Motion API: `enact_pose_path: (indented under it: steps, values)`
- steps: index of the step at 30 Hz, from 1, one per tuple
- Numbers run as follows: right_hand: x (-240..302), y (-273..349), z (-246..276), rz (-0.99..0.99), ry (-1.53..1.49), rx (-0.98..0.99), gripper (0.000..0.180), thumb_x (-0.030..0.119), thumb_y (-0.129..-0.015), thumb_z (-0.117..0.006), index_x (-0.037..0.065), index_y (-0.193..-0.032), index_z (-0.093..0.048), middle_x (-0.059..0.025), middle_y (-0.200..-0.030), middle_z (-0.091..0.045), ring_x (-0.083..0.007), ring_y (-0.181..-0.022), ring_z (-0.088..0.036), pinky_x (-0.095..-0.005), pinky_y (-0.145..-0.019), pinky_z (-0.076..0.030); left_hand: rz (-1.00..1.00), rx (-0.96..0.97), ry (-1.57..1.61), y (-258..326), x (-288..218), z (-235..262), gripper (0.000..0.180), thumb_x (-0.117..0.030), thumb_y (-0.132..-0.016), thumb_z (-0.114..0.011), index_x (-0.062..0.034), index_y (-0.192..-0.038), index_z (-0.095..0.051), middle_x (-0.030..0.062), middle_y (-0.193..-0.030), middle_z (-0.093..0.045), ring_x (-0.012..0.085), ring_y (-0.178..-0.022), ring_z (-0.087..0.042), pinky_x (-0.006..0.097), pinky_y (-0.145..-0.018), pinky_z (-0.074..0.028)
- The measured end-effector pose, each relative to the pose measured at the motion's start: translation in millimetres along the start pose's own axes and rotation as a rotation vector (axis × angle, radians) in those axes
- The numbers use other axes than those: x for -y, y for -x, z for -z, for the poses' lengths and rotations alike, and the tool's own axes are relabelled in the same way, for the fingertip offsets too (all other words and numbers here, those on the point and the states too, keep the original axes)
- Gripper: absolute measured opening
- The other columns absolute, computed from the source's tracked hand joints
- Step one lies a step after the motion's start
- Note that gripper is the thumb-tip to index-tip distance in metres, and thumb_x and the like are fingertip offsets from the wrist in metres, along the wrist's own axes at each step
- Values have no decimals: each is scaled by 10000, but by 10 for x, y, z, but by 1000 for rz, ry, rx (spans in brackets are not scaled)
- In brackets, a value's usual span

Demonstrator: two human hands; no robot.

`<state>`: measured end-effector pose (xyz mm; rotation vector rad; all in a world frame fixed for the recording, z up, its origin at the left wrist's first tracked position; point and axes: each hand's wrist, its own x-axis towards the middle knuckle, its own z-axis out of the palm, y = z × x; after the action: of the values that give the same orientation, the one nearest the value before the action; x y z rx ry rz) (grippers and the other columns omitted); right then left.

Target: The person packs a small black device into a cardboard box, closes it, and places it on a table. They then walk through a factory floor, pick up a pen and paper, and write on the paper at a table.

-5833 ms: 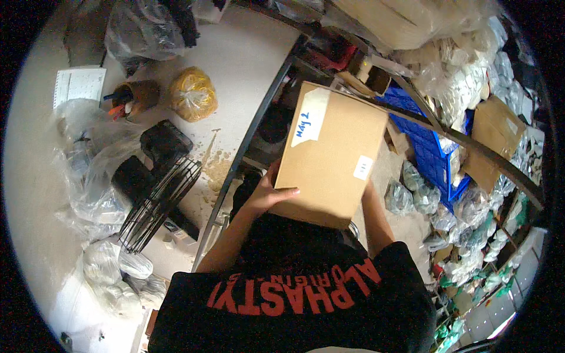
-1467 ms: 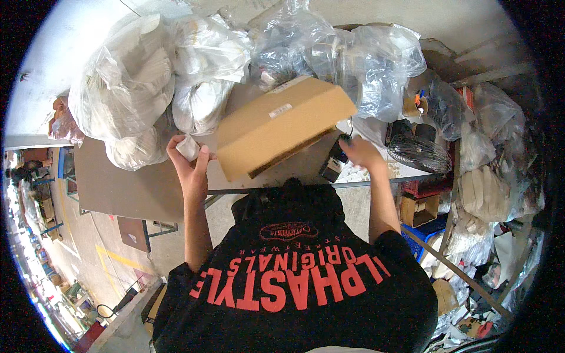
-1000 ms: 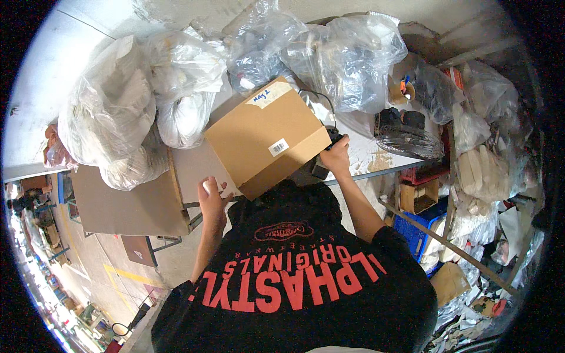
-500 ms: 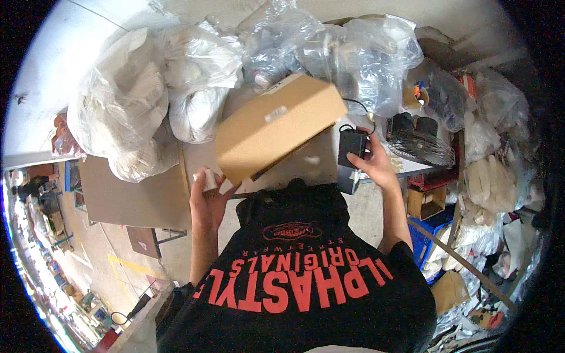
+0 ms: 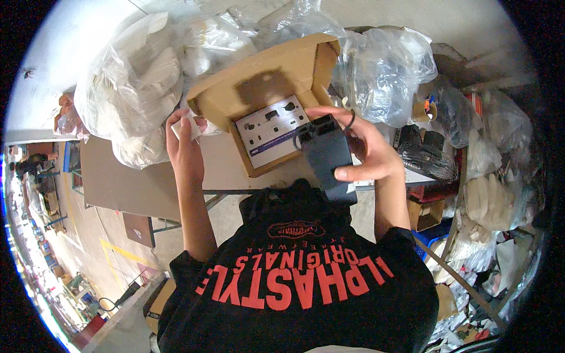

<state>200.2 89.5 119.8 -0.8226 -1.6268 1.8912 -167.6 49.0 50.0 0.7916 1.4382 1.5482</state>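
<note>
nearest is the person's black shirt (image 5: 300,229), with red lettering across it. above it, to the right, the right hand (image 5: 374,150) grips a black device (image 5: 329,167), thumb on its face and fingers around its top, with a dark cable (image 5: 351,121) looping by the fingers. off to the left, the left hand (image 5: 187,138) is closed on a small white piece (image 5: 191,127), pinched between thumb and fingers. between the hands, just beyond the device, a brown box (image 5: 282,67) sits tilted over the grey surface (image 5: 222,157), its lid raised and its inside facing the person. in it lies a white card (image 5: 268,129) with dark pictures and a purple band; the device overlaps its right edge in view. a brown board (image 5: 126,176) lies to the left. right of the right hand, a dark wire fan (image 5: 432,159) rests near a brown cup (image 5: 421,112) holding orange and blue things. white bags (image 5: 129,88) and a clear bag (image 5: 388,79) line the far side, before a pale wall (image 5: 465,29).
</note>
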Motion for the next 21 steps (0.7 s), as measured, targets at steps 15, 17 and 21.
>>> enact_pose_path:
  steps: [15, 17, 21]
  values:
    - [-1257, -1316, -466, -217, 679, -64, 759, 484, -706, -847, -75, -1153, -593, -285, -1034, -707, -436, -995, -692, -468, -876, -558, -166, 75, -243, -4, -18, -190, 446, -199, -1004, -647, -31, -1409, -566, 70, -1211, -618, 114, -943, -633, 254, -838, -489]
    - [-1670, -1562, -659, -276, 836, -115, 763, 482, -729, -825, -100, -1162, -587, -298, -1056, -704, -441, -1020, -693, -487, -896, -569, -154, 74, -243, -5, -28, -233, 455, -211, -1003, -653, -28, -1409, -561, 75, -1249, -622, 119, -945, -635, 260, -843, -489]
    - [-2182, -1872, -999, -278, 902, -217, 623, 419, -749, -803, -87, -1073, -640, -291, -1032, -706, -436, -961, -706, -513, -848, -573, -135, 78, -214, -1, 19, -233, 464, -222, -1002, -656, -28, -1412, -556, 75, -1245, -622, 124, -950, -637, 268, -853, -487]
